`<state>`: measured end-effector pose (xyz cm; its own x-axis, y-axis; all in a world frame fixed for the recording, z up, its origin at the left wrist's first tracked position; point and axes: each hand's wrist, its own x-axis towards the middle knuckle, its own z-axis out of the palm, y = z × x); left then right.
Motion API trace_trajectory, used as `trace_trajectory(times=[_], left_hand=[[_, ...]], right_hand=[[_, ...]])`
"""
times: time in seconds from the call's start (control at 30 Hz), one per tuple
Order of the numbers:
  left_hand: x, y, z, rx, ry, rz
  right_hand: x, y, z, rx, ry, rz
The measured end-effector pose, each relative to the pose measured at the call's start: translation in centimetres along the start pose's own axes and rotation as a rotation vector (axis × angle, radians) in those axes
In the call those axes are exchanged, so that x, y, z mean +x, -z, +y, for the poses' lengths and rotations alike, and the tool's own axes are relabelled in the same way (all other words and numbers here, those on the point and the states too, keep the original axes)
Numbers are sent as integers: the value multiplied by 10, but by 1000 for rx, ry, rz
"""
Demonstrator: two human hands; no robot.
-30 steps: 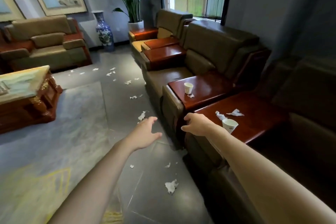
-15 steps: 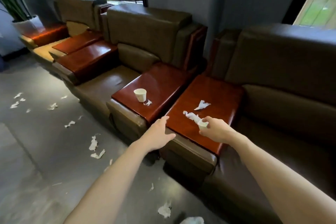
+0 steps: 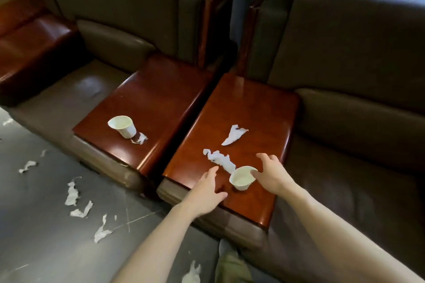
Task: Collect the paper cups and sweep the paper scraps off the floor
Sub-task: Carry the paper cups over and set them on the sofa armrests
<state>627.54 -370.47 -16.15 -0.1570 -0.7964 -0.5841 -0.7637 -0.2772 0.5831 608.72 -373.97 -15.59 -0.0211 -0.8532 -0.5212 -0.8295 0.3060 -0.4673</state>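
A paper cup (image 3: 242, 178) is pictured upright on the nearer wooden armrest (image 3: 253, 108), the right hand (image 3: 272, 174) spread just beside it, thumb at the rim; contact cannot be confirmed. The left hand (image 3: 207, 190) is held flat, empty. Judged light and easily crushed, the cup is best taken gently around its wall. A 2nd cup (image 3: 122, 126) and floor scraps (image 3: 73, 193) lie uncollected. Any liquid inside cannot be made out.

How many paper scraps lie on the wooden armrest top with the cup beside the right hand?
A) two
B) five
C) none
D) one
A: a long crumpled scrap and a pointed scrap lie on that armrest top, beyond the cup at the right hand.
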Motion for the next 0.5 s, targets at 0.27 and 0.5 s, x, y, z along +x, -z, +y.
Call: trace_trajectory(times=[0.27, 0.5], left_hand=[[78, -39, -24, -118, 2, -100], [91, -40, -38, -139, -175, 37]], right_hand=[[70, -28, 27, 80, -61, -93], [86, -26, 0, 311, 48, -58]])
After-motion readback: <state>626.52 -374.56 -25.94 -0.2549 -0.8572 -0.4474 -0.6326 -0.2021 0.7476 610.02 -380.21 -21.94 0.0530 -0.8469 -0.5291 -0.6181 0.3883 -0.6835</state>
